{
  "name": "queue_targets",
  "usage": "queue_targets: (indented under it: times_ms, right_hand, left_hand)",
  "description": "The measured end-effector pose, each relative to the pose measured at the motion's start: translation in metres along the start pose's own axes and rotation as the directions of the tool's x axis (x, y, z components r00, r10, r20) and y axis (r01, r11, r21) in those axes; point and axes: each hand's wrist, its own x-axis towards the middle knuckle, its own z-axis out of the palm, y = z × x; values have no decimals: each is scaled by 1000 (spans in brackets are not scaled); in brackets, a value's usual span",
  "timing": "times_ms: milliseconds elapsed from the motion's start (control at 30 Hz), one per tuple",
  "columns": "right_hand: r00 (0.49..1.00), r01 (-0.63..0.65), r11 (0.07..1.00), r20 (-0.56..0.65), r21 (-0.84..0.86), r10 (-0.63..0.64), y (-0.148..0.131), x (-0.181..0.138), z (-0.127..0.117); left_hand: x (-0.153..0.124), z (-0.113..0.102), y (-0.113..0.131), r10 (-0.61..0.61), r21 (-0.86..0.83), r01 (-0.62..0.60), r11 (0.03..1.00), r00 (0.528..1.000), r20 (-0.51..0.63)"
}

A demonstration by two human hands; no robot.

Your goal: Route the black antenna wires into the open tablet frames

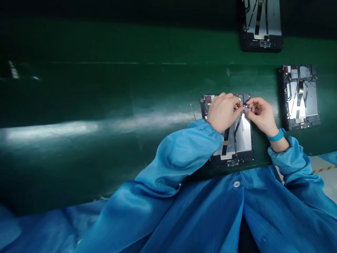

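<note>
An opened tablet-like device lies on the green bench in front of me, its flat cables and silvery inner plate exposed. Over its upper part reaches my left hand, thumb and fingers pinched near the upper right corner. From the right side comes my right hand, a blue band round its wrist, also pinched at that same corner. The fingertips of both hands almost meet; whatever they hold there is too small to make out. A thin wire sticks out past the device's left edge.
Another opened device rests to the right, apparently stacked on something dark. A further one sits at the top, cut off by the frame. The green bench top stretches left. Its front edge runs along my blue smock.
</note>
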Motion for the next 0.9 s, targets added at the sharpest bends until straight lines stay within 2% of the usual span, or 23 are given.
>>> queue_targets:
  times_ms: [267, 600, 900]
  right_hand:
    - [997, -47, 998, 66, 30, 45, 3, 2, -9]
    - [996, -58, 996, 69, 62, 54, 1, 2, -12]
    - [998, -49, 998, 49, -36, 51, -9, 0, -9]
  left_hand:
    - [1, 3, -1, 35, -24, -35, 999, 999, -35]
    - [1, 0, 5, -19, -24, 20, 1000, 1000, 10]
    - [0, 3, 3, 9, -27, -9, 1000, 1000, -8]
